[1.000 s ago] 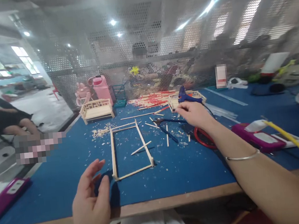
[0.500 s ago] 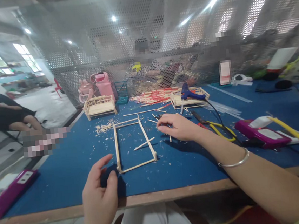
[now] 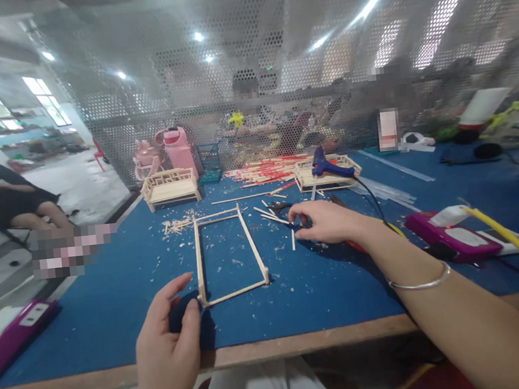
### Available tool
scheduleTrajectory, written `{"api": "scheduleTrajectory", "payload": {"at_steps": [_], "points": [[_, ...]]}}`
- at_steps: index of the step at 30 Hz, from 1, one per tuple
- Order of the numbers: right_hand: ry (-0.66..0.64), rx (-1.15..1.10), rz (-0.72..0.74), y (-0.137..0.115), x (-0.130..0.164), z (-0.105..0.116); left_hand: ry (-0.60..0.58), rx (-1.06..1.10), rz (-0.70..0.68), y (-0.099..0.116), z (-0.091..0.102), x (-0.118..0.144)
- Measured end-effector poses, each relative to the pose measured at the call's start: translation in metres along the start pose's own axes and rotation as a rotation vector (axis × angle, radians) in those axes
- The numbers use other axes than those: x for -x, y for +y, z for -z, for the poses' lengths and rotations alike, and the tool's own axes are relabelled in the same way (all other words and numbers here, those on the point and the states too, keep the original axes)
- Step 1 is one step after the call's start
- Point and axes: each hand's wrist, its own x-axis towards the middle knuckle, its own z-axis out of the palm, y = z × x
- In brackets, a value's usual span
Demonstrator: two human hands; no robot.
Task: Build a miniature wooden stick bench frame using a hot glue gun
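Observation:
A rectangular frame of thin wooden sticks (image 3: 251, 250) lies flat on the blue table top (image 3: 113, 294). My left hand (image 3: 168, 344) hovers at its near left corner, fingers apart, holding nothing. My right hand (image 3: 329, 221) reaches in right of the frame, its fingertips pinched on a thin wooden stick (image 3: 275, 219) that points left. Blue-handled pliers (image 3: 279, 206) lie just beyond those fingers. A blue glue gun (image 3: 325, 165) rests on a small wooden bench model (image 3: 306, 181) further back.
Another wooden bench model (image 3: 169, 188), a pink bottle (image 3: 179, 153) and a pile of red-tipped sticks (image 3: 264, 171) stand at the back by the mesh screen. Purple power strips (image 3: 451, 234) (image 3: 11, 337) lie right and left. A person (image 3: 3, 207) sits at far left.
My right hand left the glue gun on the bench model, came down to the loose stick inside the frame and drew it out to the right. My left hand barely moved.

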Motion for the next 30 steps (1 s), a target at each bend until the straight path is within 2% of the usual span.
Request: {"api": "scheduleTrajectory", "payload": {"at_steps": [3,8,16,20,23,26,28,30], "points": [[-0.115,0.122,0.13,-0.002,-0.002,-0.008,-0.021,-0.017,-0.014,-0.004,0.001,-0.002],[-0.115,0.262,0.263,-0.005,-0.009,-0.013,-0.018,-0.021,-0.013,-0.004,0.002,-0.002],[-0.113,0.216,0.345,-0.001,-0.007,-0.012,0.009,-0.023,-0.005,0.004,0.0,0.002],[-0.167,0.107,0.356,-0.006,-0.004,-0.013,0.015,0.018,-0.027,0.0,-0.001,0.001],[-0.231,0.041,0.372,-0.007,-0.003,-0.014,-0.025,0.061,-0.079,-0.004,0.0,0.0],[-0.239,-0.006,0.397,-0.006,-0.001,-0.014,-0.059,0.098,-0.128,-0.007,0.0,0.0],[-0.188,-0.127,0.383,-0.005,0.002,-0.012,-0.059,0.132,-0.138,-0.008,0.0,0.0],[-0.023,-0.344,0.355,-0.004,0.005,-0.007,-0.048,0.164,-0.139,-0.009,-0.001,0.001]]}}
